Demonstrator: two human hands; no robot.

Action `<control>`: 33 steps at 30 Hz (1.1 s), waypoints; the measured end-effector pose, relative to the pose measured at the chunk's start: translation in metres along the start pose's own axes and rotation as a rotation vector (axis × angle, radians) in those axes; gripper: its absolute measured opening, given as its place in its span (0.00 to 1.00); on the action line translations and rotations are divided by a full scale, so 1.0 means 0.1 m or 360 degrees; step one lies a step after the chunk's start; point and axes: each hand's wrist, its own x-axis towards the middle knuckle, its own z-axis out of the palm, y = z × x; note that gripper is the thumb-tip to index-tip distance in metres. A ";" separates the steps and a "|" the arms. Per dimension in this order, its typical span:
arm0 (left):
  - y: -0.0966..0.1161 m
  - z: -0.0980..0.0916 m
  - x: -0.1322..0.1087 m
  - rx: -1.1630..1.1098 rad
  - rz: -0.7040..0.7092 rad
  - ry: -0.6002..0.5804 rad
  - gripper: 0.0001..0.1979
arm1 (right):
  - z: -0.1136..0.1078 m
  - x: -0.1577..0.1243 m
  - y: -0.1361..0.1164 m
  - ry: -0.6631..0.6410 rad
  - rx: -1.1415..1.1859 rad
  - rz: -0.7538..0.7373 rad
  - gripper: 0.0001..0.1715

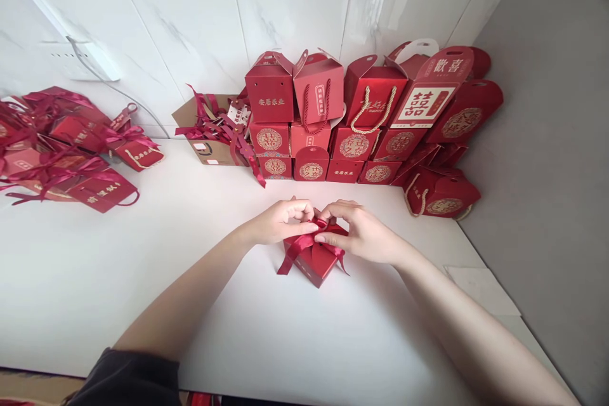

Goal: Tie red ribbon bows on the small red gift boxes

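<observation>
A small red gift box (318, 264) stands on the white table in front of me, set at an angle. Dark red ribbon (295, 250) lies over its top, with loose tails hanging down on the left and right. My left hand (291, 221) pinches the ribbon above the box between thumb and bent fingers. From the other side my right hand (354, 228) also grips the ribbon, its thumb and forefinger close to the left thumb. The fingers partly hide the ribbon's middle, so I cannot tell how it is knotted.
Stacked red gift boxes (353, 143) line the wall at the back. Left of them a cardboard box (221, 153) holds ribbons and tags. Ribbon-tied boxes (102, 190) are heaped at far left, below a socket (80, 62) with a cable. A grey panel (547, 139) borders the right side.
</observation>
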 end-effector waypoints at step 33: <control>0.09 0.06 0.00 -0.0097 0.0016 0.0027 0.15 | -0.04 -0.02 0.23 -0.0147 0.0148 -0.0338 0.10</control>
